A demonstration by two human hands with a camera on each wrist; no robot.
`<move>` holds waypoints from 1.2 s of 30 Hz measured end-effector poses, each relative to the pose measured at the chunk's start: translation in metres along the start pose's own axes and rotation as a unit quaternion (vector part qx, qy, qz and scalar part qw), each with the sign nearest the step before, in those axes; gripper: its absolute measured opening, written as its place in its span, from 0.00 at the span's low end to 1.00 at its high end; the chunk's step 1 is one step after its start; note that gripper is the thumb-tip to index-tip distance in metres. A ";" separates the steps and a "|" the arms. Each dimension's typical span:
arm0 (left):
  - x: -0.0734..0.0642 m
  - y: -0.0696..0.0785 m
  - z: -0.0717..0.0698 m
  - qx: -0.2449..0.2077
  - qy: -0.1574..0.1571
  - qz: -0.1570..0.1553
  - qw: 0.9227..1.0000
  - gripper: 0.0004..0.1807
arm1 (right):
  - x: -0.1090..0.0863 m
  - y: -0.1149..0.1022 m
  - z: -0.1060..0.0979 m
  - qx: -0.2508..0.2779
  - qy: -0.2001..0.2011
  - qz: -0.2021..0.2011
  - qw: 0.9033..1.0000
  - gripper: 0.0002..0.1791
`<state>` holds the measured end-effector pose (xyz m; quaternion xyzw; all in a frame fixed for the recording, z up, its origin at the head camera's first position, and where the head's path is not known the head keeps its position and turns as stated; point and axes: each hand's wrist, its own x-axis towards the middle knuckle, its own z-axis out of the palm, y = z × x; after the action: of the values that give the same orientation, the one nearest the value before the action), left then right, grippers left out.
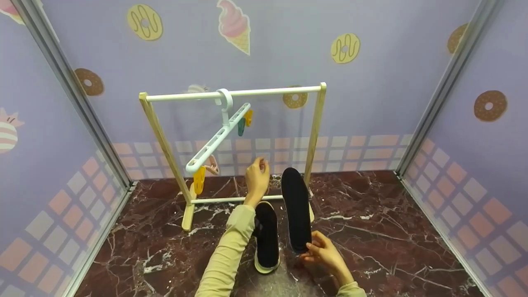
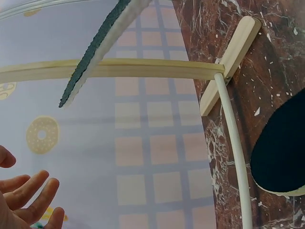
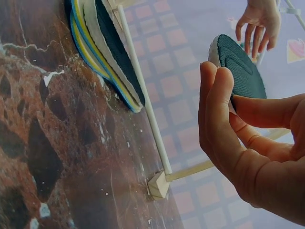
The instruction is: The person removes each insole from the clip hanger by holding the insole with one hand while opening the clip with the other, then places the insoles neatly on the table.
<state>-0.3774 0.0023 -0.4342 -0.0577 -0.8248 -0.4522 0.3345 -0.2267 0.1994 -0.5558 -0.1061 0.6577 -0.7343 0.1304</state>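
My right hand (image 1: 325, 252) pinches a black shoe insole (image 1: 297, 210) by its lower end, between thumb and fingers. The insole stands nearly upright above the marble-look surface, its pale underside edge showing in the left wrist view. My left hand (image 1: 258, 179) is raised in front of the rack, fingers loosely bent and holding nothing. Below its wrist lies a stack of insoles (image 1: 268, 235), black on top, partly covered by the sleeve. Coloured layers of that stack (image 3: 95, 47) show in the right wrist view. A white hanger (image 1: 218, 138) hangs from the rack, left of both hands.
The rack has wooden posts (image 1: 315, 132), a white top bar (image 1: 272, 91) and a low crossbar (image 1: 231, 200). From the hanger hang a yellow clip (image 1: 199, 180), a pink clip (image 1: 212, 165), a green clip (image 1: 241, 126) and an orange clip (image 1: 248, 118). Patterned walls enclose the surface.
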 end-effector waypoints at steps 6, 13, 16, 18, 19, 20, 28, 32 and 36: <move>-0.003 -0.009 -0.002 0.009 0.006 0.003 1.000 0.09 | 0.001 -0.004 0.000 -0.004 0.004 -0.001 1.000 0.20; -0.005 -0.018 -0.006 0.026 -0.005 -0.024 0.999 0.10 | 0.000 -0.010 0.003 -0.018 0.025 0.006 1.000 0.21; -0.007 -0.024 -0.008 0.028 -0.005 -0.025 0.999 0.10 | 0.000 -0.011 0.004 -0.016 0.025 0.006 1.000 0.21; -0.008 -0.027 -0.009 0.031 -0.008 -0.027 0.999 0.09 | 0.000 -0.012 0.005 -0.015 0.024 0.008 1.000 0.21; -0.008 -0.028 -0.010 0.033 -0.008 -0.026 0.999 0.09 | 0.000 -0.012 0.005 -0.015 0.023 0.009 1.000 0.21; -0.009 -0.030 -0.010 0.037 -0.007 -0.025 0.999 0.09 | 0.000 -0.012 0.006 -0.016 0.023 0.009 1.000 0.21; -0.013 -0.041 -0.012 0.044 0.015 0.001 0.999 0.08 | 0.000 -0.015 0.010 -0.026 0.016 0.012 0.999 0.24; -0.018 -0.046 -0.012 0.028 0.012 0.014 0.999 0.08 | 0.000 -0.017 0.011 -0.031 0.010 0.007 0.999 0.25; -0.022 -0.051 -0.013 0.019 -0.001 0.005 1.000 0.08 | 0.000 -0.019 0.014 -0.027 0.002 0.000 1.000 0.25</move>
<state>-0.3738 -0.0329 -0.4788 -0.0564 -0.8334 -0.4346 0.3367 -0.2235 0.1884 -0.5352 -0.1078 0.6775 -0.7165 0.1262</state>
